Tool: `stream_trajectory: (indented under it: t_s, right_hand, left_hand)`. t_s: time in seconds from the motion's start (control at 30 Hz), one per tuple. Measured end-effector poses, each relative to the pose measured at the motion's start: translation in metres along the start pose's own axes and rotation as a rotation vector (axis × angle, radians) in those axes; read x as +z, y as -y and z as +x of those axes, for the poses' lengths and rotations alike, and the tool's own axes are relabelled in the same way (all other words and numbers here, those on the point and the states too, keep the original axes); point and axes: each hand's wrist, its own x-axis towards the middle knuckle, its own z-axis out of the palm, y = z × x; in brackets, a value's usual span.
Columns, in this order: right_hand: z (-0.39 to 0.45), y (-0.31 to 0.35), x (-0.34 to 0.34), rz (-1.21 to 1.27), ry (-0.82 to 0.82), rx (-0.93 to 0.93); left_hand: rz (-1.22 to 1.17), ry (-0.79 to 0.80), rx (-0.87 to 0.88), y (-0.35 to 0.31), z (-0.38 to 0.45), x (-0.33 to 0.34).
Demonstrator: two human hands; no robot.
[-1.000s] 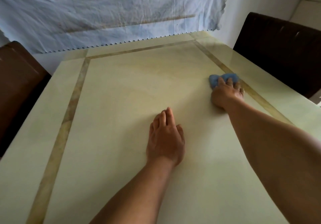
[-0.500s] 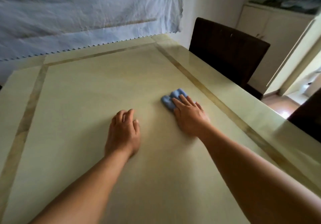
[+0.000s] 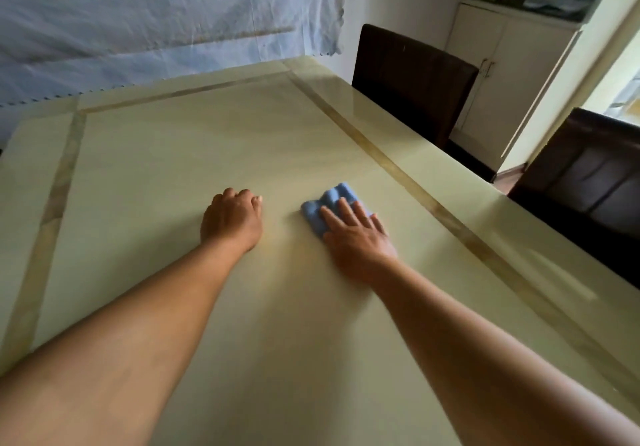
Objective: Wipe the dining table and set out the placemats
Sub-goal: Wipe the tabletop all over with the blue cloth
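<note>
The glossy cream dining table (image 3: pixel 166 168) with tan inlay stripes fills most of the view. A small blue cloth (image 3: pixel 330 201) lies bunched on it right of centre. My right hand (image 3: pixel 356 236) presses flat on the cloth with straight, spread fingers, covering its near part. My left hand (image 3: pixel 231 222) rests on the bare tabletop a short way left of the cloth, fingers curled under, holding nothing. No placemats are in view.
Two dark brown chairs (image 3: pixel 408 78) (image 3: pixel 585 186) stand along the table's right side. A white cabinet (image 3: pixel 512 64) is behind them. A pale blue sheet (image 3: pixel 156 19) hangs on the wall past the far edge.
My right hand has slid the cloth from near the right inlay stripe toward the table's middle. My left hand's fingers have curled under. The view has turned to the right.
</note>
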Motion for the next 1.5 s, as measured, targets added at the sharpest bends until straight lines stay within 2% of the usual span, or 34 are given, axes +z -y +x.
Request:
stream_trajectory:
  t_s: [0.1, 0.2, 0.3, 0.37, 0.43, 0.57, 0.73, 0.87, 0.97, 1.17, 1.23, 1.3, 1.5]
  right_hand:
    - [-0.031, 0.044, 0.021, 0.016, 0.008, -0.141]
    - [-0.076, 0.086, 0.04, 0.025, -0.015, -0.309]
    - [-0.112, 0.096, 0.047, 0.014, -0.031, -0.422]
    - [-0.12, 0.085, 0.043, 0.009, 0.005, -0.415]
    - [-0.121, 0.063, 0.037, 0.004, 0.034, -0.321]
    - [-0.124, -0.015, 0.011, 0.021, 0.01, 0.03]
    - [-0.153, -0.107, -0.018, 0.066, -0.063, 0.454]
    - [-0.162, -0.111, -0.018, 0.072, -0.124, 0.573]
    - [-0.161, -0.081, -0.015, 0.043, -0.089, 0.46]
    - [-0.202, 0.033, 0.033, 0.104, -0.071, -0.048]
    - [-0.225, 0.06, 0.043, 0.131, -0.056, -0.164]
    - [-0.246, 0.077, 0.049, 0.155, -0.043, -0.208]
    - [-0.287, 0.084, 0.049, 0.124, -0.138, -0.209]
  left_hand:
    - [-0.169, -0.03, -0.079, -0.007, -0.023, -0.013]
    - [-0.238, 0.009, -0.064, -0.012, -0.064, -0.021]
    - [-0.28, 0.055, -0.022, -0.017, -0.108, -0.024]
    - [-0.305, 0.051, 0.011, -0.023, -0.13, -0.024]
    - [-0.329, 0.059, 0.071, -0.028, -0.149, -0.027]
    - [-0.328, 0.183, 0.208, -0.03, -0.185, -0.027]
    - [-0.289, 0.262, 0.232, -0.014, -0.206, -0.028]
    - [-0.268, 0.31, 0.213, 0.0, -0.213, -0.032]
    - [-0.253, 0.305, 0.229, 0.007, -0.217, -0.035]
    - [-0.27, 0.242, 0.229, 0.001, -0.23, -0.04]
    - [-0.284, 0.233, 0.226, -0.006, -0.237, -0.043]
    - [-0.286, 0.243, 0.212, -0.013, -0.244, -0.046]
    - [-0.322, 0.26, 0.213, -0.019, -0.267, -0.059]
